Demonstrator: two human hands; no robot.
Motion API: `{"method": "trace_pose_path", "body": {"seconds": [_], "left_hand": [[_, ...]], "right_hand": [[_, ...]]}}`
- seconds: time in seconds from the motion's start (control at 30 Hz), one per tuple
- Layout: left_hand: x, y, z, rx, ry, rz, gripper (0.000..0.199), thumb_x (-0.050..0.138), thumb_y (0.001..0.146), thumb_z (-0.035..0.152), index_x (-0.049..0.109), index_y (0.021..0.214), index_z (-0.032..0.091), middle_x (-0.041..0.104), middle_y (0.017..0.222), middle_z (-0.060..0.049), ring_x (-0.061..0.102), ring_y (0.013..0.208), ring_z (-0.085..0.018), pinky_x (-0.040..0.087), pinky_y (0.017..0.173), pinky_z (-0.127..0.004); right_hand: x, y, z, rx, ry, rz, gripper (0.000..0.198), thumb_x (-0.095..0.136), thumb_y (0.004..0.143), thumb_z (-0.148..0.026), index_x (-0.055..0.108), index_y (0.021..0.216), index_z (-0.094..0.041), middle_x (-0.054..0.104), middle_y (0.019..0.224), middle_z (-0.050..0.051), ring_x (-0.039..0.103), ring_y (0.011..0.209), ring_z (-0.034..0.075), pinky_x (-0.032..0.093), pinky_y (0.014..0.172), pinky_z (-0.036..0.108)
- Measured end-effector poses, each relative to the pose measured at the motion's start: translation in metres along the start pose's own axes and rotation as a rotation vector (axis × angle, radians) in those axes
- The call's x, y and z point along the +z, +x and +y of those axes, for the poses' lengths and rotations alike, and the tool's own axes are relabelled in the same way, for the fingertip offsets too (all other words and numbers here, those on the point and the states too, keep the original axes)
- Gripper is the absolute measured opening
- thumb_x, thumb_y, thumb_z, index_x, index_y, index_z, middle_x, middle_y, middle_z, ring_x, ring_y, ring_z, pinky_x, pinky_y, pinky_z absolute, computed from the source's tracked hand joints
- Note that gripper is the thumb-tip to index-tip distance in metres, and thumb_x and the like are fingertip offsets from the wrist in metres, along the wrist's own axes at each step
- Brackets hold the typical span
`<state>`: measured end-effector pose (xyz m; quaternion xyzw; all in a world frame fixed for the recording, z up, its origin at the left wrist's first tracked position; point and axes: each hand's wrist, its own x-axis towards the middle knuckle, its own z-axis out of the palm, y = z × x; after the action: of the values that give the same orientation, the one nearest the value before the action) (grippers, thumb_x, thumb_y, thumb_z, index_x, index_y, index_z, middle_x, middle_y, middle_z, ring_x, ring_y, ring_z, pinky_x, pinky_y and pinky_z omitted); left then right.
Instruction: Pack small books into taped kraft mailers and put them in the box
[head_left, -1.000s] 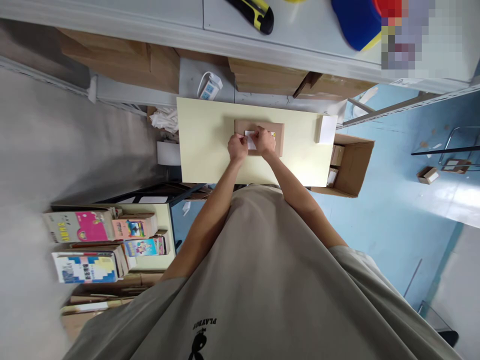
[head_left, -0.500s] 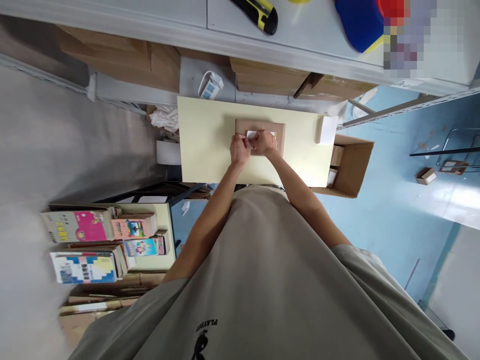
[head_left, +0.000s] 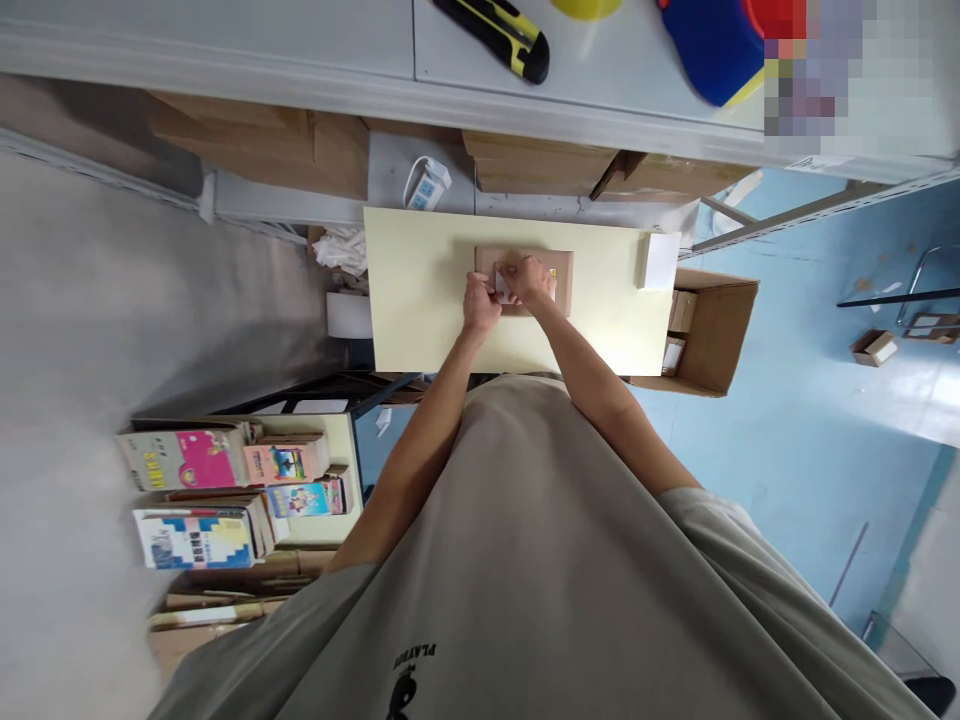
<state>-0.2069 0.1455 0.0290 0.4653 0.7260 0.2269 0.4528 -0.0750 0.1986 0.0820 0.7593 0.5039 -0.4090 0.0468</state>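
A flat brown cardboard parcel (head_left: 564,285) lies on the pale yellow tabletop. On its upper face is a white shipping label (head_left: 504,291) with a small yellow mark near the right end, partly covered by my fingers. My left hand (head_left: 481,303) is at the parcel's left side, its fingers closed at the label's left edge; their tips are too small to make out fully. Over the label lies my right hand (head_left: 530,281), fingers curled and closed on it near the left end, close to the left fingertips.
A white box (head_left: 660,262) stands at the right end of the yellow table (head_left: 420,300). Beside it is an open carton (head_left: 709,335) holding small boxes. Behind are a power strip (head_left: 430,187) and cartons; a utility knife (head_left: 506,38) lies on the shelf above. Books (head_left: 196,535) are stacked at lower left.
My right hand has shifted slightly on the label, and more of the label's left part shows. The whole view has moved a little. My left hand remains at the parcel's left side.
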Motion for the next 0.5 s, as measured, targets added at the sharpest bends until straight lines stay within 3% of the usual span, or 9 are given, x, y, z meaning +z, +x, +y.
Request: {"method": "trace_pose_path", "body": {"seconds": [0.13,0.23,0.33,0.5], "left_hand": [[-0.003,0.005,0.0,-0.051,-0.044,-0.045,0.04,0.088,0.093,0.016,0.063,0.121,0.03,0.075,0.103,-0.002,0.078,0.101,-0.022,0.062,0.098,-0.039],[-0.007,0.006,0.001,-0.081,-0.074,-0.081,0.045,0.092,0.086,0.011,0.062,0.114,0.029,0.069,0.091,0.003,0.075,0.091,-0.02,0.06,0.09,-0.036],[-0.012,0.005,0.003,-0.078,-0.076,-0.096,0.046,0.092,0.08,0.007,0.061,0.107,0.028,0.065,0.089,0.005,0.074,0.091,-0.019,0.058,0.089,-0.034],[-0.016,0.003,0.006,-0.027,-0.065,-0.085,0.046,0.082,0.077,0.004,0.064,0.112,0.027,0.065,0.091,0.004,0.069,0.088,-0.017,0.059,0.091,-0.032]], "right_hand": [[0.0,-0.003,0.004,-0.037,-0.016,-0.079,0.046,0.071,0.115,-0.058,0.083,0.093,-0.02,0.086,0.085,0.009,0.085,0.103,0.026,0.064,0.109,0.039],[0.003,-0.009,0.008,-0.074,-0.082,-0.075,0.028,0.089,0.103,-0.047,0.084,0.11,-0.021,0.089,0.108,0.013,0.084,0.12,0.031,0.065,0.111,0.044],[0.006,-0.016,0.011,-0.069,-0.141,-0.047,0.043,0.098,0.094,-0.043,0.081,0.125,-0.02,0.086,0.131,0.017,0.081,0.131,0.034,0.065,0.112,0.046],[0.002,-0.037,0.044,0.007,-0.062,0.013,0.019,0.083,0.107,-0.041,0.081,0.116,-0.024,0.087,0.131,0.015,0.083,0.125,0.032,0.066,0.108,0.044]]}}
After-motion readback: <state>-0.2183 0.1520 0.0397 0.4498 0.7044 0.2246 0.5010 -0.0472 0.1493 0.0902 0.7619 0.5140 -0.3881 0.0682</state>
